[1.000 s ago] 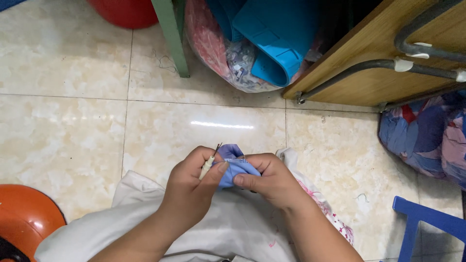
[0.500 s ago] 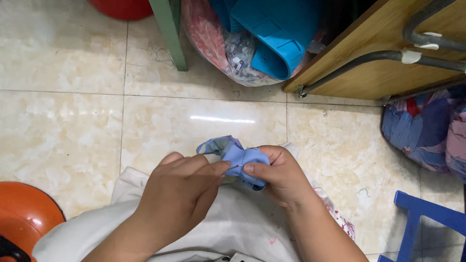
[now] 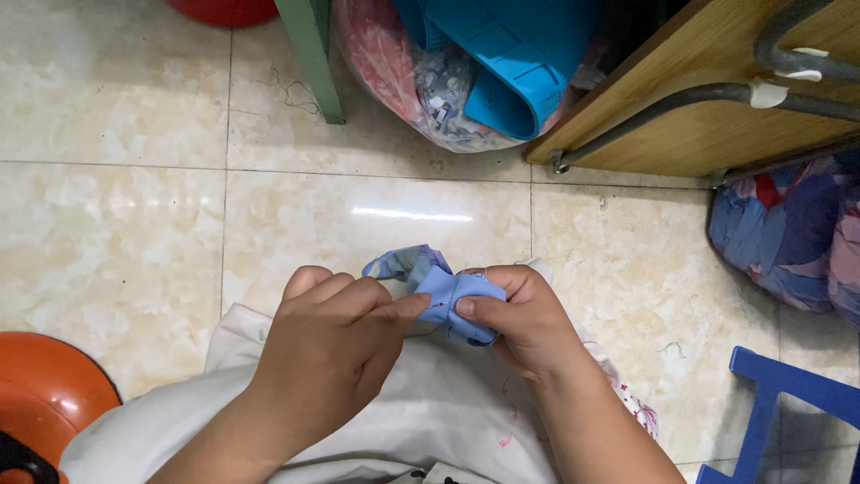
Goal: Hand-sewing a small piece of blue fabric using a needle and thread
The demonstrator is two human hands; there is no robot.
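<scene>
Small crumpled piece of light-blue fabric (image 3: 441,291) sits low centre of view, above the person's lap, pinched between both hands. Right hand (image 3: 520,318) is wrapped around its right side, thumb pressed on the front, firm hold. Left hand (image 3: 336,345) meets it from the left, forefinger and thumb tips nipped together on the cloth edge; whether something thin sits in that pinch cannot be told. Fabric is soft, bunched, one loose corner sticking up and left.

Under the hands: white cloth (image 3: 430,421) draped over the lap, smooth, with faint pink marks.

Surroundings: glossy cream tiled floor (image 3: 116,233) with grey grout lines and glare, bare stretch directly ahead of the hands. Top centre, clear plastic bag of mixed cloth scraps (image 3: 421,90) with a blue plastic basket (image 3: 511,54) lying on it. Green painted post (image 3: 312,54) just left of the bag. Wooden table edge with grey metal tube frame (image 3: 699,99) at top right. Bundle of blue and red cloth (image 3: 793,233) at right edge. Blue plastic stool (image 3: 779,403) bottom right, near the right forearm. Orange rounded plastic object (image 3: 45,403) bottom left. Red rounded object (image 3: 224,9) top edge.
</scene>
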